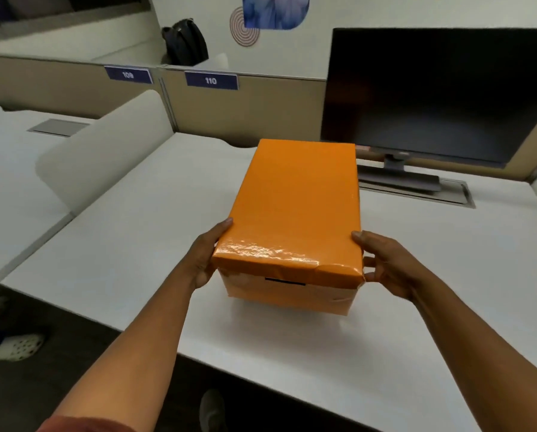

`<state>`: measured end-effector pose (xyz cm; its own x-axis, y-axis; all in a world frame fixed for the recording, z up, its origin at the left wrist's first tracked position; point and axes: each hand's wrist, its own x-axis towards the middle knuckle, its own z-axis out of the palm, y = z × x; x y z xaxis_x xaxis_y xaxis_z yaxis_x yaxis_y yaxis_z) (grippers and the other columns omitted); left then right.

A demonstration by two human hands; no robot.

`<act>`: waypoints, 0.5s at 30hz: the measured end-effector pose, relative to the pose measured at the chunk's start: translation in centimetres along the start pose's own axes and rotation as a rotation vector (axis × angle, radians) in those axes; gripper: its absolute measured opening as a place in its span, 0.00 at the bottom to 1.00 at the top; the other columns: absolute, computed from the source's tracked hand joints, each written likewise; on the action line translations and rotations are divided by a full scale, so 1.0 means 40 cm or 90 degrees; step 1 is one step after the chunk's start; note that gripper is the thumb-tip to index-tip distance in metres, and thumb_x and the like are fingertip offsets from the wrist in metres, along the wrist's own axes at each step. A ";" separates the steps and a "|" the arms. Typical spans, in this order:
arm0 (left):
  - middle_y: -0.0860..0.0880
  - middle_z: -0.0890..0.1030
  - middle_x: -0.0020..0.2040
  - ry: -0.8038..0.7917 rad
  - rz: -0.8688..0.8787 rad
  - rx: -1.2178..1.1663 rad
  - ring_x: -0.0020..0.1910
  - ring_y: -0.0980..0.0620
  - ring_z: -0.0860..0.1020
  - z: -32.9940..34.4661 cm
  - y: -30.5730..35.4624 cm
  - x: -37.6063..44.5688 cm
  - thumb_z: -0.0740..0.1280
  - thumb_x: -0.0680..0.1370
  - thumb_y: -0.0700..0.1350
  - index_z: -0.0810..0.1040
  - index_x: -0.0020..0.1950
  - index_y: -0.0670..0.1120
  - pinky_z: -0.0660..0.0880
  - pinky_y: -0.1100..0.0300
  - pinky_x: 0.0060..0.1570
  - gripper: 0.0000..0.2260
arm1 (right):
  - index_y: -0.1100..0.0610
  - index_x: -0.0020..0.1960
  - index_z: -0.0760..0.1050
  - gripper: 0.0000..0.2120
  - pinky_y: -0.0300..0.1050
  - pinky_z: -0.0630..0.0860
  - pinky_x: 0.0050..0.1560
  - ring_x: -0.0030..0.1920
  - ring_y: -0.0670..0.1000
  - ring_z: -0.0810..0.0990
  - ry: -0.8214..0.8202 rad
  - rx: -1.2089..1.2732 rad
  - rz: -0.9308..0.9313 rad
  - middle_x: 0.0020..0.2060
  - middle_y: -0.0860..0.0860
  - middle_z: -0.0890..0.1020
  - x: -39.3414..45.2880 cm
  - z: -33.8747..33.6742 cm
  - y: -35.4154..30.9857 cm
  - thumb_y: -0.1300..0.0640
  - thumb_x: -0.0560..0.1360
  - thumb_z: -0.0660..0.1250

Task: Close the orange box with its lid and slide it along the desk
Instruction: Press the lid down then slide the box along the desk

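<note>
An orange box (pixel 289 296) stands in the middle of the white desk (pixel 130 244), with its orange lid (pixel 295 201) sitting on top and covering it. My left hand (pixel 206 254) grips the near left corner of the lid, thumb on its top edge. On the near right corner, my right hand (pixel 385 263) holds the lid, thumb on top and fingers against the side. Both hands touch the lid at its near end.
A dark monitor (pixel 432 95) on a stand rises behind the box to the right, beside a cable hatch (pixel 457 194). A white divider panel (pixel 105 145) borders the desk on the left. Beige partitions with number signs close the back. A black bag (pixel 186 42) sits beyond.
</note>
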<state>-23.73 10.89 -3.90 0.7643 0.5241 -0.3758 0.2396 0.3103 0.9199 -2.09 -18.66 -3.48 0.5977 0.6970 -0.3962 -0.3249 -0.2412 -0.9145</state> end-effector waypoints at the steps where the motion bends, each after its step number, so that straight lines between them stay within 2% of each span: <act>1: 0.43 0.85 0.58 0.007 0.005 -0.009 0.53 0.45 0.84 -0.041 0.006 0.012 0.68 0.75 0.63 0.80 0.64 0.50 0.79 0.52 0.51 0.24 | 0.45 0.67 0.69 0.35 0.59 0.83 0.46 0.58 0.59 0.80 0.000 -0.006 0.002 0.61 0.49 0.79 0.035 0.037 -0.006 0.36 0.64 0.75; 4: 0.43 0.84 0.59 0.022 0.028 -0.037 0.54 0.46 0.84 -0.167 0.034 0.055 0.67 0.76 0.62 0.80 0.65 0.50 0.79 0.53 0.51 0.24 | 0.44 0.64 0.72 0.30 0.58 0.83 0.44 0.58 0.59 0.80 -0.010 -0.002 -0.003 0.61 0.50 0.79 0.136 0.149 -0.026 0.37 0.65 0.75; 6: 0.43 0.83 0.61 0.031 0.038 -0.039 0.57 0.44 0.82 -0.259 0.062 0.093 0.66 0.76 0.63 0.78 0.67 0.50 0.78 0.50 0.57 0.25 | 0.42 0.60 0.73 0.25 0.57 0.83 0.42 0.57 0.60 0.81 -0.012 0.010 -0.008 0.61 0.50 0.79 0.204 0.228 -0.040 0.37 0.66 0.75; 9: 0.43 0.81 0.63 0.043 0.036 -0.013 0.62 0.42 0.78 -0.379 0.106 0.150 0.66 0.75 0.64 0.75 0.70 0.50 0.74 0.44 0.64 0.27 | 0.43 0.59 0.74 0.20 0.56 0.82 0.41 0.57 0.61 0.81 -0.011 0.025 -0.014 0.62 0.52 0.79 0.294 0.331 -0.064 0.40 0.70 0.73; 13: 0.43 0.81 0.63 0.046 0.018 0.008 0.62 0.43 0.77 -0.523 0.157 0.221 0.65 0.78 0.60 0.74 0.71 0.49 0.73 0.46 0.64 0.25 | 0.47 0.65 0.71 0.27 0.59 0.83 0.45 0.59 0.61 0.80 -0.012 0.022 -0.020 0.63 0.52 0.78 0.401 0.467 -0.103 0.40 0.70 0.72; 15: 0.42 0.81 0.63 0.054 0.010 0.019 0.61 0.43 0.78 -0.600 0.179 0.261 0.64 0.79 0.60 0.73 0.71 0.48 0.72 0.46 0.65 0.25 | 0.47 0.65 0.71 0.27 0.59 0.83 0.46 0.59 0.61 0.80 -0.014 0.019 -0.021 0.63 0.52 0.78 0.450 0.537 -0.119 0.40 0.69 0.72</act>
<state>-28.44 37.61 -3.92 0.7147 0.5947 -0.3683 0.2469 0.2781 0.9283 -5.51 9.54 -4.49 0.5922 0.7193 -0.3631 -0.3266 -0.1977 -0.9242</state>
